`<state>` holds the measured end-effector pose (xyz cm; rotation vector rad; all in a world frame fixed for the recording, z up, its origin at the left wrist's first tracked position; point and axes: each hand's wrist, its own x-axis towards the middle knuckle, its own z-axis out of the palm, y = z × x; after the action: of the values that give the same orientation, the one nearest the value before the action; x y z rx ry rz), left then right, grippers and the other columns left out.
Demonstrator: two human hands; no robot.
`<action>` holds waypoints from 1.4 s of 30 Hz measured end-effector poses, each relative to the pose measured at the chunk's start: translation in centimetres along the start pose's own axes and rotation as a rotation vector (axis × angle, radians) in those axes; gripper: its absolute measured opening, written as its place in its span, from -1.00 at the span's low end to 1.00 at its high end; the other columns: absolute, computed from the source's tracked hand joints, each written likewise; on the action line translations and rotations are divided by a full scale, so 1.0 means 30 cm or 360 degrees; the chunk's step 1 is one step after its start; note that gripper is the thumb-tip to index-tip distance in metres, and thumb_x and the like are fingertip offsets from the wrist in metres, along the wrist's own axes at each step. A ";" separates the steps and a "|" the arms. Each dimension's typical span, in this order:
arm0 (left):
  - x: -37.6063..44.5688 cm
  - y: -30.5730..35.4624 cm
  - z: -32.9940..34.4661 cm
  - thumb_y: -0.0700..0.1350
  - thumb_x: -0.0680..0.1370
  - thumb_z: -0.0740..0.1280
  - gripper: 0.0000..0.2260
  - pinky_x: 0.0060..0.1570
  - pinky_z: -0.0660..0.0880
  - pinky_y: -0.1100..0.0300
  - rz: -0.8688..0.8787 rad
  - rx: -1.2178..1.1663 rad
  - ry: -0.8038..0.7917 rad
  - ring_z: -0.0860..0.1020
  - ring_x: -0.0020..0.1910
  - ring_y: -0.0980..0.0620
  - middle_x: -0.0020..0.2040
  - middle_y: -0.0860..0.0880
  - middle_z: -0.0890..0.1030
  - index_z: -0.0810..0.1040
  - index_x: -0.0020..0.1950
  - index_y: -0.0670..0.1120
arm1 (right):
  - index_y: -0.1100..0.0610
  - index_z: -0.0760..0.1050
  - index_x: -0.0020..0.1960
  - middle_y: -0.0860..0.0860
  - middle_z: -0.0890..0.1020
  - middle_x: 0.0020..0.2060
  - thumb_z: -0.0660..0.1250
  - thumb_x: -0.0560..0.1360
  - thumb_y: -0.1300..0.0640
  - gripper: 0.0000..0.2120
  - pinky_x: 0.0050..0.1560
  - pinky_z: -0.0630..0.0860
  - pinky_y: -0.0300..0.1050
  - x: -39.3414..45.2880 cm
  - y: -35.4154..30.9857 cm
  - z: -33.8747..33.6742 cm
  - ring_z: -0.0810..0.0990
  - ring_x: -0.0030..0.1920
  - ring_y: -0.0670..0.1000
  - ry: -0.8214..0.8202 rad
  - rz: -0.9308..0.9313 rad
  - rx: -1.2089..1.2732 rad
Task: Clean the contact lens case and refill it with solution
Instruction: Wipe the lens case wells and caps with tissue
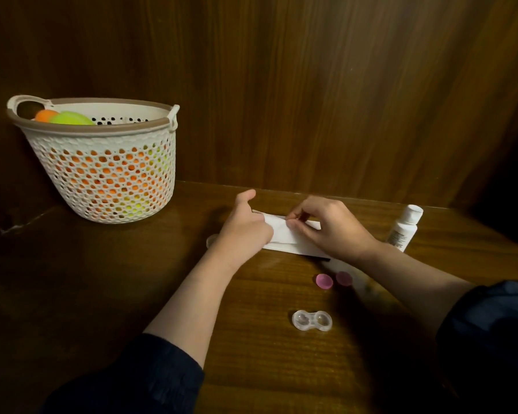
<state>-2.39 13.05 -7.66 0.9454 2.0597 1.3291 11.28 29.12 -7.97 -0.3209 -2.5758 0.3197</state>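
A clear contact lens case point(312, 320) lies open on the wooden table, near me, with both wells uncovered. Its two pink caps point(324, 281) point(343, 278) rest just beyond it. Farther back lies a white tissue pack point(293, 246). My left hand point(245, 225) presses on the pack's left end. My right hand point(329, 228) pinches a white tissue point(277, 227) at the pack's top. A white solution bottle point(404, 228) stands upright to the right of my right hand.
A white perforated basket point(102, 162) with orange and green items stands at the back left. Wooden walls close the space behind and at the right. A small pale round thing point(212, 241) peeks out left of my left wrist.
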 end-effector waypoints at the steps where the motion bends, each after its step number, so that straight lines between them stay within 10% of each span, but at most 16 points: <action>1: 0.000 -0.002 -0.005 -0.40 0.52 0.34 -0.13 0.50 0.33 -0.39 0.0011 0.0107 -0.0062 0.49 0.45 -0.18 0.51 -0.11 0.50 0.10 0.66 0.21 | -0.01 0.69 0.10 -0.16 0.70 -0.01 0.44 0.65 0.04 -0.92 0.08 0.66 0.00 0.001 0.000 0.003 0.65 0.02 -0.15 -0.0006 0.0025 0.0018; 13: -0.009 -0.013 -0.045 -0.37 0.55 0.49 -0.04 0.22 0.67 -0.05 0.0125 0.0142 -0.0120 0.66 0.23 0.00 0.35 0.01 0.64 0.02 0.73 0.15 | -0.15 0.62 0.15 -0.28 0.68 -0.02 0.44 0.65 -0.01 -0.90 0.09 0.70 -0.02 -0.004 0.001 0.024 0.66 0.04 -0.21 -0.0079 0.0152 0.0173; 17: -0.002 -0.023 -0.036 -0.25 0.58 0.50 -0.11 0.36 0.56 -0.18 0.0124 0.0161 -0.0063 0.63 0.29 0.02 0.14 0.15 0.66 0.05 0.72 0.16 | -0.15 0.56 0.29 -0.24 0.68 0.12 0.45 0.62 -0.03 -0.74 0.15 0.68 0.00 -0.007 -0.014 0.009 0.65 0.12 -0.19 -0.0136 0.0110 0.0176; 22: 0.003 -0.016 -0.022 -0.07 0.62 0.48 -0.21 0.48 0.43 -0.28 0.0142 0.0154 0.0013 0.52 0.47 -0.04 0.35 0.04 0.66 0.08 0.70 0.16 | -0.14 0.46 0.51 -0.20 0.59 0.37 0.41 0.50 -0.33 -0.37 0.27 0.59 0.02 -0.009 -0.049 -0.017 0.59 0.24 -0.18 -0.0328 0.0065 -0.0017; 27: 0.008 -0.022 -0.018 0.03 0.60 0.50 -0.22 0.47 0.41 -0.33 0.0170 0.0146 0.0056 0.53 0.46 -0.06 0.29 0.06 0.69 0.12 0.69 0.15 | -0.01 0.67 0.31 -0.10 0.72 0.19 0.32 0.70 0.03 -0.76 0.16 0.62 0.03 -0.001 -0.047 -0.001 0.64 0.16 -0.08 -0.0148 -0.0031 -0.0114; 37: -0.002 -0.042 0.014 -0.12 0.59 0.51 -0.15 0.46 0.38 -0.37 0.0241 0.0576 0.0108 0.58 0.33 -0.05 0.41 0.09 0.55 0.04 0.66 0.26 | 0.06 0.55 -0.03 -0.05 0.64 -0.25 0.20 0.76 -0.01 -0.72 -0.30 0.51 0.05 0.090 -0.013 0.000 0.61 -0.26 -0.02 0.0377 0.0487 0.0070; 42: 0.005 -0.045 0.018 -0.14 0.59 0.51 -0.14 0.55 0.30 -0.33 0.0265 0.0580 0.0087 0.61 0.19 0.08 0.09 0.25 0.57 0.04 0.69 0.18 | 0.01 0.54 -0.02 -0.10 0.63 -0.25 0.22 0.75 0.02 -0.79 -0.36 0.46 -0.21 0.135 0.006 -0.007 0.61 -0.28 -0.07 0.0533 0.0591 0.0144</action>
<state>-2.48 13.10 -9.10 1.2710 2.3585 1.0855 8.05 30.49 -5.95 -0.7547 -2.1582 0.4693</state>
